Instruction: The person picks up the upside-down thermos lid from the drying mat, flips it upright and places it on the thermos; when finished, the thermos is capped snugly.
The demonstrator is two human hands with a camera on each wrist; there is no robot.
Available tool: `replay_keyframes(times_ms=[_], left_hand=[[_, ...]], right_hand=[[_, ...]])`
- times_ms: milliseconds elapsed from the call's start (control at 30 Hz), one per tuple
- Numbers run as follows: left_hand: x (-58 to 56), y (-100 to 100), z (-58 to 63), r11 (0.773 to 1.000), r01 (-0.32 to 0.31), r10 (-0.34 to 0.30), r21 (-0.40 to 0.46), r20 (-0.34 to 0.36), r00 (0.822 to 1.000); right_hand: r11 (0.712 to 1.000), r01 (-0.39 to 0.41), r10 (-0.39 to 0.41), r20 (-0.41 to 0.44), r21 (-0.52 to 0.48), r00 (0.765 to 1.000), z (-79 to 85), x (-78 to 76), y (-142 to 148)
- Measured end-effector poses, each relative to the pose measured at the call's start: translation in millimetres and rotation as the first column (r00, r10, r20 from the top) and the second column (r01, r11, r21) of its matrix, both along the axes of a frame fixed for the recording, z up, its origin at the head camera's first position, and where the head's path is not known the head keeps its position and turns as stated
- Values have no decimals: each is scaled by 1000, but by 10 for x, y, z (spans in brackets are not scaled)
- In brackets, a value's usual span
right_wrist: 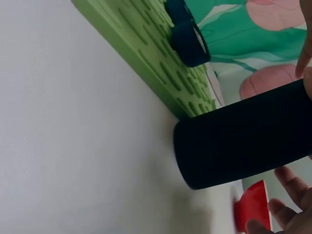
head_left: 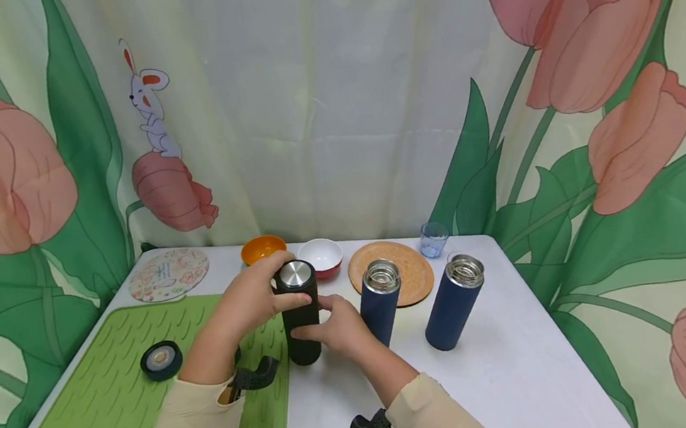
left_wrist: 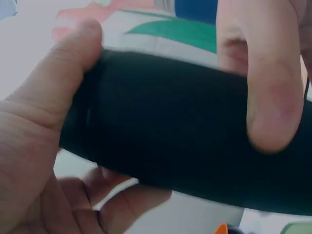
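Holding black flask (head_left: 297, 317) upright between both hands: pinching mid-body with right hand (head_left: 345, 326), thumb across near side; clasping around top with left hand (head_left: 258, 292). Fingers clamped on flask at both places, so no nearer hand. Long axis vertical, base just beside mat (head_left: 103, 404); contact with desk (head_left: 520, 399) unclear. On mat, two lids (head_left: 161, 360). Rightward, two lidless blue flasks (head_left: 454, 307). Beyond: board (head_left: 413, 273), bowls (head_left: 329, 271), glass (head_left: 433, 240).

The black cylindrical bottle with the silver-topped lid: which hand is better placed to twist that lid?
Probably the left hand: it grips the bottle near its lid, while the right hand holds it lower, perhaps good for steadying.
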State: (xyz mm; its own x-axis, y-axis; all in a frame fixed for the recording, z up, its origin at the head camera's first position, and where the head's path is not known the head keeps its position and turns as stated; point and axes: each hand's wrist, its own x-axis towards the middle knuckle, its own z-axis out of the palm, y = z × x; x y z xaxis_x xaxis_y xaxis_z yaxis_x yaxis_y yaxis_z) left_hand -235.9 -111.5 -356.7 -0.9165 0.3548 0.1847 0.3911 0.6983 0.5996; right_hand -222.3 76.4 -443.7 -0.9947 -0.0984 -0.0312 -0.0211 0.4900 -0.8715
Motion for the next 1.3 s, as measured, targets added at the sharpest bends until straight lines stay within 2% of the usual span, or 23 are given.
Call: replay_keyframes(times_ms=[67, 167, 267, 333, 367, 433, 500, 567, 700, 867, 967, 1033, 1133, 1233, 1300], left_hand=[[75, 30, -13, 998, -50, 50, 36, 17, 999], [234, 135, -51, 981, -173, 172, 89, 18, 985], [331, 290, -87, 946, -310, 312, 99, -12, 950], [325, 361, -122, 932, -354, 359, 83, -63, 931], [308, 376, -133, 931, -358, 363, 72, -86, 928], [268, 364, -143, 938, -343, 346, 41, -130, 929], [210, 308, -149, 957, -291, 290, 17, -162, 943], [156, 244, -133, 975, -224, 222, 1, -156, 963], [37, 131, -90, 995, -98, 93, -29, -125, 988], [-76, 21, -50, 997, 33, -38, -63, -79, 996], [-115, -11, -41, 995, 81, -84, -59, -53, 995], [-113, -8, -34, 995, 80, -83, -51, -51, 995], [-56, 32, -27, 999, 29, -30, -21, -59, 998], [60, 101, -52, 997, -69, 70, 23, -45, 997], [144, 138, -88, 989, -140, 142, 44, -39, 989]], right_hand=[[1000, 2, -2, -5, 6, 1000, -6, 9, -13], [1000, 14, -14, -11, 18, 1000, -16, 27, -30], [999, 29, -29, -11, 15, 1000, -24, 37, -33], [999, 40, -40, -13, 19, 999, -26, 43, -32], [999, 41, -40, -18, 20, 999, -28, 45, -33], [999, 35, -34, -32, 28, 999, -29, 49, -39], [999, 32, -31, -41, 42, 999, -32, 49, -48], [998, 36, -35, -36, 50, 999, -31, 48, -50], [997, 51, -50, -20, 63, 999, -18, 37, -40], [999, 33, -33, -18, 32, 999, -20, 40, -34], [999, 35, -35, -15, 17, 999, -34, 46, -40], [999, 35, -35, -17, 12, 999, -32, 46, -45], [999, 35, -35, -25, 9, 999, -10, 37, -43], [999, 34, -33, -38, 21, 999, 0, 42, -44], [999, 33, -32, -37, 21, 999, -19, 55, -61]])
